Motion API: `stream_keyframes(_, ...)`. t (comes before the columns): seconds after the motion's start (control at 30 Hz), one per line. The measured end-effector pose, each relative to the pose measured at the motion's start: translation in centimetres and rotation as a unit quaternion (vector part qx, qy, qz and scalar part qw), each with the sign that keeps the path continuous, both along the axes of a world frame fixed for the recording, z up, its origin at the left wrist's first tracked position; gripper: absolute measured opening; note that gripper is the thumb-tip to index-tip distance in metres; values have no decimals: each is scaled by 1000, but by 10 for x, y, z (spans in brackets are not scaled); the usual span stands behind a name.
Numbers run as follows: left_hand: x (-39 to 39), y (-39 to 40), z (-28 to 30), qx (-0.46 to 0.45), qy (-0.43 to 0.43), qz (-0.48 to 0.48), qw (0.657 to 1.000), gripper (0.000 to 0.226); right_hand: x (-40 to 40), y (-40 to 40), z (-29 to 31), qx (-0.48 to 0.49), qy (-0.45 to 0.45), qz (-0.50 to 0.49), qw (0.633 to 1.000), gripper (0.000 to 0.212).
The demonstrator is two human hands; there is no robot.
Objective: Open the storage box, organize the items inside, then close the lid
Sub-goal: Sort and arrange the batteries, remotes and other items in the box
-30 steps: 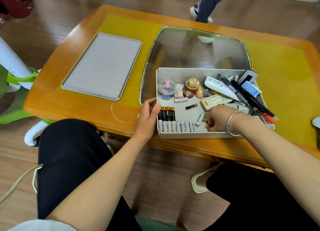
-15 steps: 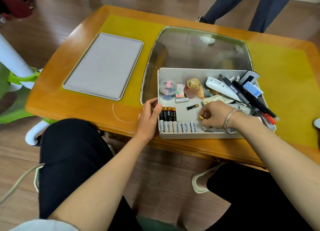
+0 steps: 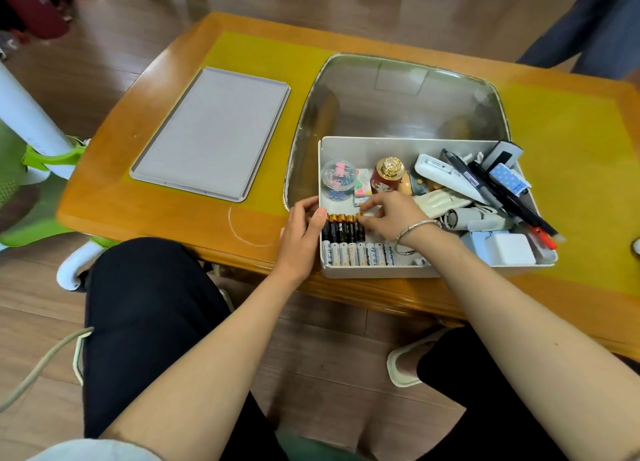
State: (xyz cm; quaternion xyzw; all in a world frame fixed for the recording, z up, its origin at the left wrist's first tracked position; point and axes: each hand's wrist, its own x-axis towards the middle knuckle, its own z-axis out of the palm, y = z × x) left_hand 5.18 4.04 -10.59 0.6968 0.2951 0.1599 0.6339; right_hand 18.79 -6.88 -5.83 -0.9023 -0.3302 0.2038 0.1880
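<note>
Orange-brown wood frames the surface (image 3: 166, 197), its near edge just under the open storage box (image 3: 374, 272), which sits at the front rim and partly over an inset glass panel (image 3: 398, 93). The grey lid (image 3: 211, 131) lies flat well to the left, with bare wood around it. The left hand (image 3: 301, 232) grips the box's left wall, thumb hooked over the rim. The right hand (image 3: 391, 214) reaches inside, fingertips pinching a black battery at the end of the row of black batteries (image 3: 341, 230); white batteries (image 3: 360, 252) line the front wall. Pens and gadgets crowd the right side.
</note>
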Motion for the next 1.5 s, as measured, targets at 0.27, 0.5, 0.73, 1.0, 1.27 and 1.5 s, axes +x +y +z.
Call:
stream_keyframes(0.27,-1,0,0,1,5,-3,1000,61,-2,3,-2,-15,3,4,1000,28)
stream_keyframes(0.5,-1,0,1,5,6,-1,1000,63,-1,-5,1,-4,36,27,999,34)
stream_keyframes(0.73,-1,0,1,2,11,-7,1000,69,20,-24,12,91,-51,-90,990,13)
stream_keyframes(1.0,-2,0,2,5,10,-6,1000,75,23,-29,10,-14,-125,-22,992,14)
stream_keyframes(1.27,-1,1,1,7,6,-3,1000,62,15,-16,1,-20,-170,75,982,19)
stream_keyframes(1.5,-1,1,1,1,0,-3,1000,62,13,1,-5,-23,-180,118,976,27)
